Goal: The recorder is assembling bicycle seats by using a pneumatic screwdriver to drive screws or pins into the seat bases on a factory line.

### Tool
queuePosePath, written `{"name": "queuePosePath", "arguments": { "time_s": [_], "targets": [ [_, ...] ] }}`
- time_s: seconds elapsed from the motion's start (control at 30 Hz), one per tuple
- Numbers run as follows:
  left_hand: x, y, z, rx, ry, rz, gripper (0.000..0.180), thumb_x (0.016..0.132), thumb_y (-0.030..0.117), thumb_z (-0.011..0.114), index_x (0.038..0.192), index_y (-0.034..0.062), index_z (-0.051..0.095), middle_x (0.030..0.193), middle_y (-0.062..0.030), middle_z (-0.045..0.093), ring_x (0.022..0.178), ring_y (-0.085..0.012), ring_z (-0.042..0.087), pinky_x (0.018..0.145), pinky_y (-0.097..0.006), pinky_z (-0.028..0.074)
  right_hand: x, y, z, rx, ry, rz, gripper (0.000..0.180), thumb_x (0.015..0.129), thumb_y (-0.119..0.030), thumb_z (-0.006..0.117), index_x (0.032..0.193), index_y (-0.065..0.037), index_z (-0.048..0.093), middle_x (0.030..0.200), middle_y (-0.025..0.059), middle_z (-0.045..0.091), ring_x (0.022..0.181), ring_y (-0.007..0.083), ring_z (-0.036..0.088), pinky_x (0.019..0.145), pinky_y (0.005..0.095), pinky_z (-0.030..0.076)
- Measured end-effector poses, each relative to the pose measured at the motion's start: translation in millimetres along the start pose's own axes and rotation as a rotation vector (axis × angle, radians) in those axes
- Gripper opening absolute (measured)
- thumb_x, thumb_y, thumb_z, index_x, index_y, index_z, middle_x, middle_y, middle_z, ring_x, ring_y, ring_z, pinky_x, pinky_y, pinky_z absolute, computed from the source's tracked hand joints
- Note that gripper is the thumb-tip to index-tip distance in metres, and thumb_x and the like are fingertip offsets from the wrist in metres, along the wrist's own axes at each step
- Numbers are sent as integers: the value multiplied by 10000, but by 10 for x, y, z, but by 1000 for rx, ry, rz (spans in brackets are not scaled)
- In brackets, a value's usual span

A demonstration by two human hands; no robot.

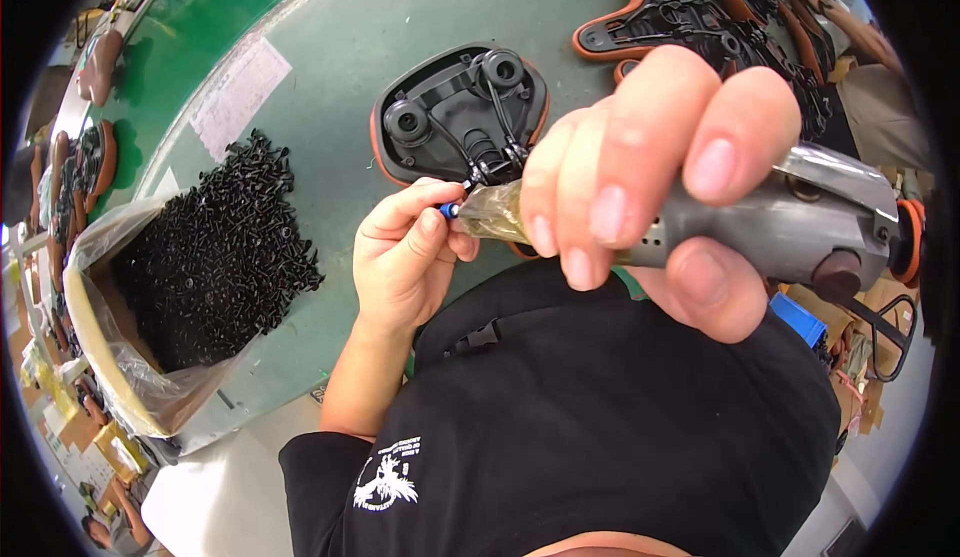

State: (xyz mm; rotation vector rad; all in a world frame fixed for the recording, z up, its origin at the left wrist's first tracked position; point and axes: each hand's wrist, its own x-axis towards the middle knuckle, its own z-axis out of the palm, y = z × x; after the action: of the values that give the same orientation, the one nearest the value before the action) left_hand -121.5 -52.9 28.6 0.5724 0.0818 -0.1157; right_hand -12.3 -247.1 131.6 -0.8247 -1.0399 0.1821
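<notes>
My right hand (650, 187) is wrapped round the grey metal body of a power screwdriver (745, 222), held sideways close to me. Tape covers its narrowing nose, which points left. At that end, the thumb and fingers of my left hand (405, 252) pinch around a small blue collar (449, 211) at the tip; whether a screw is there too is hidden by the fingers. Just beyond lies a bicycle saddle (440, 117), upside down, with its black underside, springs and clamp showing and a brown rim. The screwdriver's nose and my hands overlap its near end in this view.
On the left, a plastic-lined box (120, 347) spills black screws (225, 257) onto the green table (330, 87). A paper sheet (240, 97) lies at the back left. More upturned saddles (650, 22) crowd the far right, near another person's arm (850, 27).
</notes>
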Motion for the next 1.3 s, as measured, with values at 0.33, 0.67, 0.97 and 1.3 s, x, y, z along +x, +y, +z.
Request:
{"name": "queuePosePath", "arguments": {
  "time_s": [0.33, 0.67, 0.97, 1.3],
  "targets": [
    [138, 89, -237, 187, -160, -157, 304, 1104, 147, 567, 1226, -102, 692, 1102, -159, 681, 760, -177, 674, 658, -281, 548, 159, 21, -104, -7, -97, 29, 420, 975, -119, 688, 1316, -58, 449, 1148, 198, 608, 794, 235, 699, 747, 405, 610],
    [717, 335, -442, 1618, 47, 696, 767, 697, 106, 870, 1404, 58, 577, 1171, -168, 684, 1081, -357, 670, 956, -423, 552, 382, 226, -21, -305, -155, 8, 397, 978, -49, 555, 1354, -82, 430, 1203, 214, 562, 796, 203, 651, 775, 417, 558],
    [807, 101, -592, 1315, 125, 819, 548, 700, 25, 843, 1220, 74, 677, 1132, -140, 713, 1021, -324, 712, 855, -385, 601, 325, 555, 55, -394, -48, 184, 307, 1001, -61, 589, 1291, -98, 496, 1125, 188, 587, 812, 247, 639, 813, 473, 552],
    [791, 80, -813, 1238, 124, 887, 509, 697, 15, 852, 1178, 65, 690, 1032, -124, 703, 949, -314, 701, 827, -381, 589, 265, 945, 142, -372, 7, 189, 298, 977, -53, 656, 1198, -89, 459, 1064, 204, 603, 758, 258, 646, 789, 483, 593]
  ]
}}
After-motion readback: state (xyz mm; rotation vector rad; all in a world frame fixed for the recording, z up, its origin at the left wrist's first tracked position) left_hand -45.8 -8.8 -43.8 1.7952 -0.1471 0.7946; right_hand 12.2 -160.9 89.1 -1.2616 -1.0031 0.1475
